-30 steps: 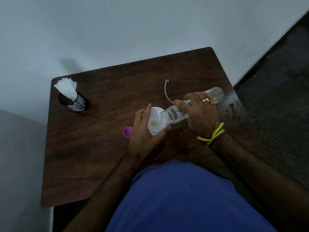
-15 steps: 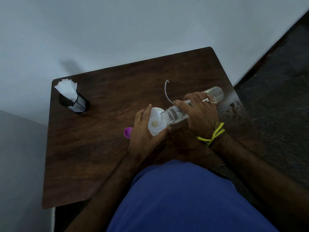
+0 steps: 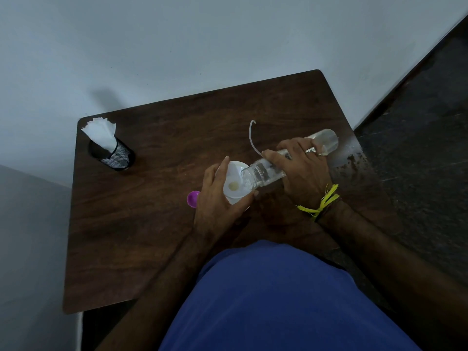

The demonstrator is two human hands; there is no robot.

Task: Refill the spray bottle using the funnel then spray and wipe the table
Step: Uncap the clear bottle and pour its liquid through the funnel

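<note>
My left hand (image 3: 217,203) wraps around a white funnel (image 3: 234,182) near the middle of the dark wooden table (image 3: 141,224); whatever stands under the funnel is hidden by the hand. My right hand (image 3: 301,171) grips a clear plastic bottle (image 3: 263,174), tipped almost flat with its open mouth over the funnel's bowl and its base (image 3: 326,139) pointing to the back right. A thin clear tube (image 3: 252,135) curves up on the table behind the bottle; its lower end is hidden by my right hand.
A purple cap (image 3: 193,198) lies just left of my left hand. A black mesh holder with white tissues (image 3: 110,148) stands at the table's back left corner. A white wall runs behind the table, dark floor on the right. My blue-clad lap fills the foreground.
Almost nothing has moved: the bottle stays tipped into the funnel, with both hands holding as before.
</note>
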